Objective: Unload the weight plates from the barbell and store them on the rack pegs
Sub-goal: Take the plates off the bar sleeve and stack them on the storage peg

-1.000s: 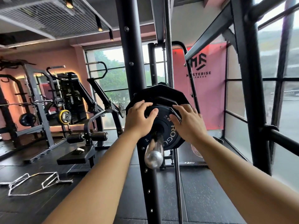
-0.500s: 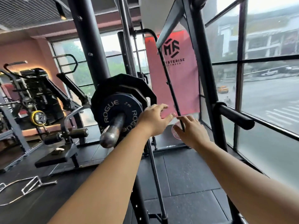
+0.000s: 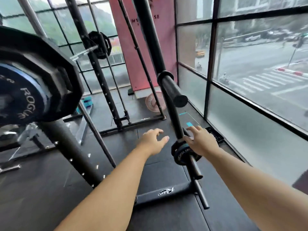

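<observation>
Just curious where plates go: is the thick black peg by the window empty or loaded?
Empty: the thick black peg is bare along its whole length. Small plates sit on the thin lower peg instead.

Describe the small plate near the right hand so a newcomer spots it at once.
Follow the rack upright beside the window down to its thin low peg. The small plate sits there under the right hand, dark and far smaller than the big barbell plates at left.

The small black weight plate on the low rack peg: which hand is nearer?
Right. The right hand touches the upper edge of the small black round weight plate; the left hand hovers apart, to its left, holding nothing.
</observation>
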